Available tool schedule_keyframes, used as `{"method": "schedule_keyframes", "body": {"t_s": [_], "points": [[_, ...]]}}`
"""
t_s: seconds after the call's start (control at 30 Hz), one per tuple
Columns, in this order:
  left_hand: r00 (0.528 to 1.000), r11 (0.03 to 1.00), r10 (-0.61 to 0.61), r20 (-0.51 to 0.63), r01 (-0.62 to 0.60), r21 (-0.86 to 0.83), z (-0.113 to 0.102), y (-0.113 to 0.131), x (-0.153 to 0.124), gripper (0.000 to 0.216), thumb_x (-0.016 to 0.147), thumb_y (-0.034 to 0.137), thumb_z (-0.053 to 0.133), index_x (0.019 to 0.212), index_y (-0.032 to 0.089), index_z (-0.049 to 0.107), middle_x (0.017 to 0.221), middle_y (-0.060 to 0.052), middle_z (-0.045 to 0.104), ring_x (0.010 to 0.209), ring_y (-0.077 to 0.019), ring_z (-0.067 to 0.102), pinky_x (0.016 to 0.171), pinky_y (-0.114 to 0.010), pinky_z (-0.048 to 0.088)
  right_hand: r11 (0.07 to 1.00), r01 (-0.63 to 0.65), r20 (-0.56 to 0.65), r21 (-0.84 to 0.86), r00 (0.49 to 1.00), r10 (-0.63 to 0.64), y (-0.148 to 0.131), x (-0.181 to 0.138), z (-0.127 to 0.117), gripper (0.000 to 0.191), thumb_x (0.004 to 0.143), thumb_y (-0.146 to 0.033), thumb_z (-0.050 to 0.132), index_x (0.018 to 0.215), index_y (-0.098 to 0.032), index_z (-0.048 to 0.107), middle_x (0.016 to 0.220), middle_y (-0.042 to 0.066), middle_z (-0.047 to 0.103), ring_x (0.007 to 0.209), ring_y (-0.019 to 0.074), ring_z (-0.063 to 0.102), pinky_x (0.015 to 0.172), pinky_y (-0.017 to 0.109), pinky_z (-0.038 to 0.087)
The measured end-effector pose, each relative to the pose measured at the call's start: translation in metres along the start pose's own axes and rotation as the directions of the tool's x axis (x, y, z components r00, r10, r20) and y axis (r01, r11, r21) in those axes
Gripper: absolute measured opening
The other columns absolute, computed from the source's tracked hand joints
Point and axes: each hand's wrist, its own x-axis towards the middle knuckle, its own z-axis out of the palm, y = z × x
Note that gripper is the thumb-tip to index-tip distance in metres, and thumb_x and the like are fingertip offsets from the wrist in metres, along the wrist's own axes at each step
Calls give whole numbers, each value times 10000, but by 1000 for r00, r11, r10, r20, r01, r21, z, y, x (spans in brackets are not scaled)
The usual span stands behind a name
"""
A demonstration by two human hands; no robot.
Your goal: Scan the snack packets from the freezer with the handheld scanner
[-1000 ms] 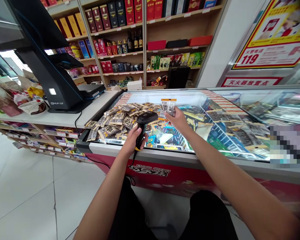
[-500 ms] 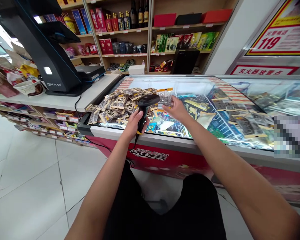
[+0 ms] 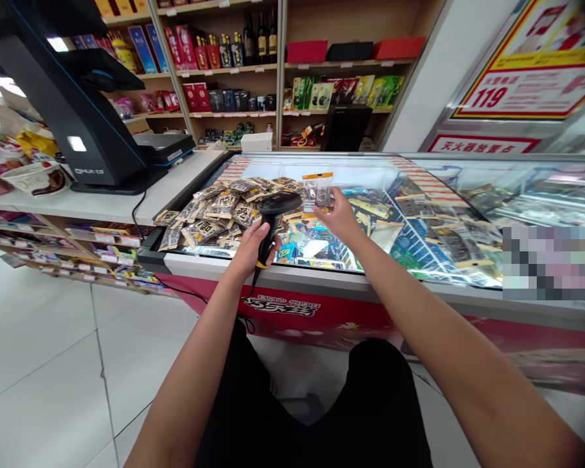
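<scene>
My left hand [image 3: 250,249] is wrapped round the grip of a black handheld barcode scanner [image 3: 277,208], whose head points away from me and whose cable hangs down past the counter front. My right hand [image 3: 338,215] pinches a small clear packet with an orange top strip [image 3: 317,188], held upright just right of the scanner head. Both hands hover over the glass lid of a chest freezer [image 3: 419,195]. A heap of several small brown-and-yellow snack packets [image 3: 219,211] lies on the glass to the left of the scanner.
A black checkout terminal [image 3: 90,130] stands on the white counter [image 3: 121,205] at left, with snack bowls beside it. Wooden shelves [image 3: 283,71] of boxes and bottles fill the back wall. A red-and-yellow poster [image 3: 526,71] hangs at right. White floor tiles lie below left.
The packet in my right hand has stayed beside the scanner head, dipping lower and then rising upright again. The camera view tilted slightly; my left hand kept its grip.
</scene>
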Motion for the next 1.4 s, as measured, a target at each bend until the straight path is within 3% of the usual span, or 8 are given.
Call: {"method": "schedule_keyframes", "body": {"t_s": [0.2, 0.4, 0.5, 0.63, 0.8, 1.0, 1.17, 1.4], "points": [[999, 1000, 11, 38, -12, 13, -2, -1, 1, 704, 850, 840, 850, 1097, 214, 641, 687, 39, 692, 352, -86, 478, 364, -231, 311, 953, -151, -245, -263, 966, 86, 44, -9, -80, 844, 1012, -534, 737, 1742, -192, 487, 1391, 204, 800, 1323, 433, 777, 1204, 601, 581], [999, 1000, 13, 37, -14, 24, -2, 1, -1, 690, 829, 814, 875, 1103, 214, 671, 673, 33, 694, 339, -93, 468, 349, -232, 312, 658, -375, -338, -654, 922, 189, 97, -26, -178, 645, 1044, -374, 709, 1591, -41, 633, 1375, 348, 776, 1398, 534, 686, 1212, 688, 509], [999, 999, 28, 35, -28, 17, -1, 2, -2, 646, 842, 785, 874, 1084, 218, 682, 666, 26, 700, 339, -95, 458, 346, -238, 311, 527, -420, -369, -739, 906, 205, 113, -31, -200, 600, 1039, -411, 717, 1495, -22, 688, 1416, 382, 744, 1496, 583, 580, 1251, 773, 436], [999, 999, 42, 31, -42, 9, -1, 3, -1, 593, 859, 752, 870, 1059, 224, 687, 650, 23, 696, 336, -101, 446, 345, -246, 313, 526, -396, -401, -753, 909, 111, 122, -37, -209, 666, 1050, -565, 685, 1485, -62, 698, 1573, 381, 632, 1559, 594, 478, 1250, 825, 384], [999, 1000, 29, 18, -29, -4, -3, 0, -1, 651, 838, 782, 878, 1087, 213, 682, 672, 25, 708, 333, -97, 462, 347, -240, 309, 562, -310, -357, -767, 934, 27, 95, -40, -181, 597, 1100, -528, 618, 1545, -135, 686, 1608, 334, 590, 1576, 581, 441, 1255, 839, 353], [999, 999, 37, 1, -37, -20, 0, 1, 0, 717, 827, 826, 857, 1136, 203, 685, 672, 38, 694, 339, -91, 472, 356, -237, 296, 731, 76, 13, -678, 996, -91, 47, -18, -79, 506, 1091, -460, 588, 1474, -168, 741, 1478, 270, 709, 1469, 513, 567, 1294, 735, 423], [1000, 1000, 17, -8, -17, -16, 0, 0, 0, 737, 819, 859, 847, 1120, 214, 655, 689, 36, 694, 349, -89, 475, 368, -249, 303, 842, 229, 236, -489, 964, -125, 23, 16, -1, 535, 1084, -441, 597, 1562, -237, 723, 1569, 212, 711, 1519, 502, 575, 1290, 724, 457], [1000, 1000, 11, -8, -11, -28, -2, -3, 0, 717, 859, 855, 821, 1125, 213, 642, 706, 44, 674, 357, -84, 470, 379, -251, 306, 830, 425, 325, -360, 891, -316, -7, 20, 38, 599, 1066, -462, 624, 1606, -216, 704, 1682, 199, 668, 1553, 506, 565, 1294, 710, 466]]}}
